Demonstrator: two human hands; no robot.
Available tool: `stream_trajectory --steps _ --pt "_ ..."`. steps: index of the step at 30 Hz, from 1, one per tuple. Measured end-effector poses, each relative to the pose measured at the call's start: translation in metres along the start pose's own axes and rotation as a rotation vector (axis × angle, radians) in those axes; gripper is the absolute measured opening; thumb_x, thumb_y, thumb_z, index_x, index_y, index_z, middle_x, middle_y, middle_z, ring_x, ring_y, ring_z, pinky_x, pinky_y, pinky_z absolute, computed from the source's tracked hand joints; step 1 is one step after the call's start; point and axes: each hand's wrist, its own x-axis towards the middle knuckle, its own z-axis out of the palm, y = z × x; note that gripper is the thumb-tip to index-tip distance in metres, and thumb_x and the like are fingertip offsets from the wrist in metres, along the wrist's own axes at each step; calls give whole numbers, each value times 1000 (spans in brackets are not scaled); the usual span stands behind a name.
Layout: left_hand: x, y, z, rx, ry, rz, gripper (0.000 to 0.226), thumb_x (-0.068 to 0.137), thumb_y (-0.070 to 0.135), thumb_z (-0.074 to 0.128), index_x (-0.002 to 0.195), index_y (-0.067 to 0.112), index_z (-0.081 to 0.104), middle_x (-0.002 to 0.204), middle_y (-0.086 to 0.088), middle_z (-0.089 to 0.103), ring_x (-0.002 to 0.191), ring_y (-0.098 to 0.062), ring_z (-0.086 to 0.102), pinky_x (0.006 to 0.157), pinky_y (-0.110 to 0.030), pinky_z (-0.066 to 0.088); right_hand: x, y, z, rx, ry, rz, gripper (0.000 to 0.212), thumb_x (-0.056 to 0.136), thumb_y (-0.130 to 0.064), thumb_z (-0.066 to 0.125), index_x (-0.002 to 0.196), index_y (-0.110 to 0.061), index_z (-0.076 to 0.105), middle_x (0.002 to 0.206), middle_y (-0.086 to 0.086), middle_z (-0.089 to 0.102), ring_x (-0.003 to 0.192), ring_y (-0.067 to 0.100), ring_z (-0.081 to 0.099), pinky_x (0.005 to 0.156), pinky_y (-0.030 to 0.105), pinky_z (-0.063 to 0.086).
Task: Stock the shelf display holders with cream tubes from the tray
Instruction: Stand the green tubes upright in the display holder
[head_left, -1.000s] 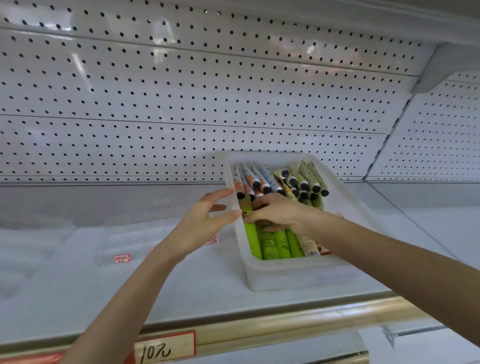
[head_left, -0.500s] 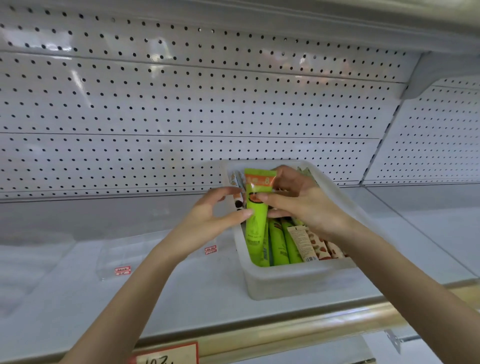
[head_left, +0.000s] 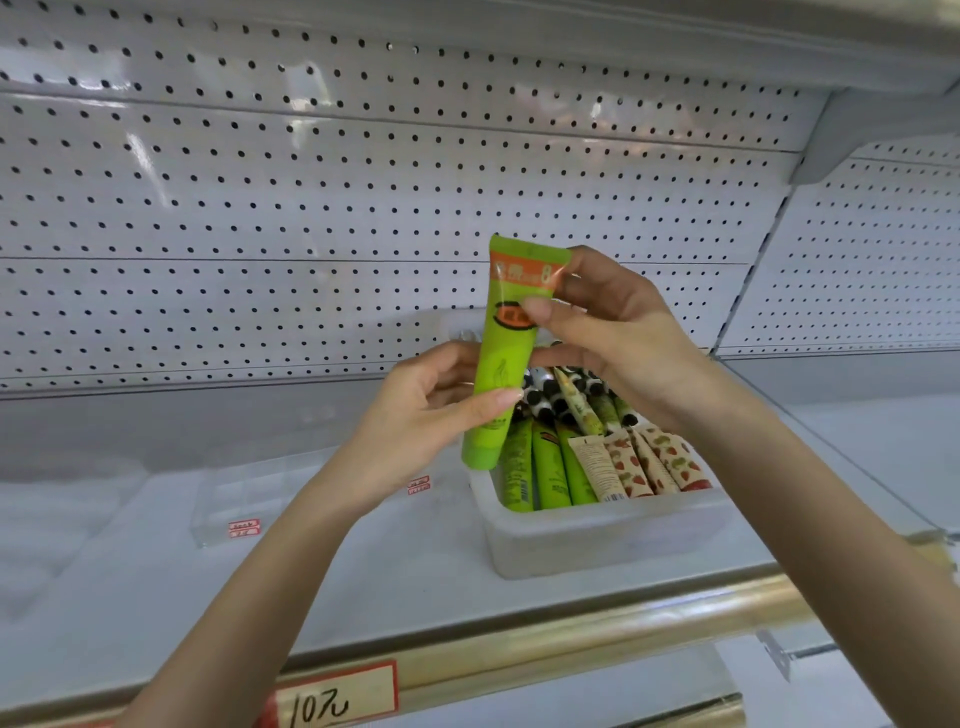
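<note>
Head view: both hands hold one green tube (head_left: 501, 364) in the air above the near left corner of the tray (head_left: 597, 545); the tube stands nearly upright, its flat crimped end and orange band uppermost, its cap end lowest, just over the tray's left rim. The left hand (head_left: 426, 415) grips the lower half, thumb laid across the front and fingers curled behind; the right hand (head_left: 618, 332) pinches the upper half, thumb tip pressed on the front beside the orange oval mark, fingers wrapped behind the orange band.

The tray is pale translucent plastic and sits on the white shelf (head_left: 363, 587), right of centre; inside it more green tubes (head_left: 545, 470) lie side by side along the left, strawberry-patterned tubes (head_left: 649, 462) lie to their right, and black-capped tubes (head_left: 563, 395) are heaped at the far end.

A clear display holder (head_left: 223, 512) rests on the shelf to the left of the tray, apart from it, with small red labels (head_left: 244, 527) on its front; how it is divided inside cannot be made out. A white pegboard panel (head_left: 311, 208) forms the back wall; a gold rail (head_left: 571, 639) runs along the shelf's front edge, and a handwritten price tag (head_left: 332, 696) sits on it at the bottom.
</note>
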Motion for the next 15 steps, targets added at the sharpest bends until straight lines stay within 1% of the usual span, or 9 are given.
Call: stream_trajectory --steps 1,3,5,7,9,10,12,14,15 --pt "-2 0 -2 4 15 0 27 70 24 67 97 18 65 94 10 71 88 -5 66 77 -16 50 2 2 -2 39 -11 31 16 75 -24 62 90 -19 63 104 3 66 98 18 66 74 31 57" --pt "-6 -2 -9 -3 69 -10 29 70 23 66 98 16 65 90 11 72 84 -3 66 74 -15 50 7 10 -12 53 7 113 24 81 -30 57 101 -17 62 115 5 63 108 19 62 81 33 55" --pt "-11 -3 -16 -4 117 -19 31 70 23 66 99 14 65 88 10 72 82 -2 66 72 -15 51 12 29 -27 30 94 248 27 88 -27 55 111 -13 59 117 6 62 110 21 60 88 35 53" --pt "-16 -4 -22 -7 144 -29 32 69 23 65 100 13 65 87 10 72 81 -3 66 71 -15 52 14 53 -38 54 153 474 26 92 -16 56 117 -9 54 116 10 60 111 26 58 91 37 51" --pt "-20 -5 -26 -12 163 -39 32 68 23 65 99 14 64 86 11 72 80 -2 66 70 -15 52 12 73 -40 94 128 708 30 92 -11 55 121 -7 50 122 13 54 114 28 53 96 40 46" --pt "-21 -5 -28 -13 168 -40 32 68 23 65 99 14 64 86 11 72 80 -2 66 70 -15 52 10 81 -38 74 102 784 34 92 -11 55 125 -7 49 128 14 51 119 29 49 99 42 43" --pt "-23 -6 -30 -11 174 -41 31 68 23 65 98 15 64 86 11 72 80 -3 66 70 -16 53 9 89 -33 14 85 861 32 91 -8 57 121 -8 49 135 13 45 129 30 40 103 44 37" --pt "-24 -6 -31 -15 180 -49 32 68 23 65 99 16 64 87 11 72 81 -4 67 70 -16 53 10 93 -27 -28 88 884 21 90 -3 57 108 -9 48 134 12 44 131 29 37 101 45 37" --pt "-24 -7 -32 -21 182 -54 33 68 23 65 99 16 64 88 11 72 82 -4 67 70 -16 53 11 95 -24 -39 97 892 21 90 -1 57 106 -9 46 131 11 45 129 27 39 99 45 39"
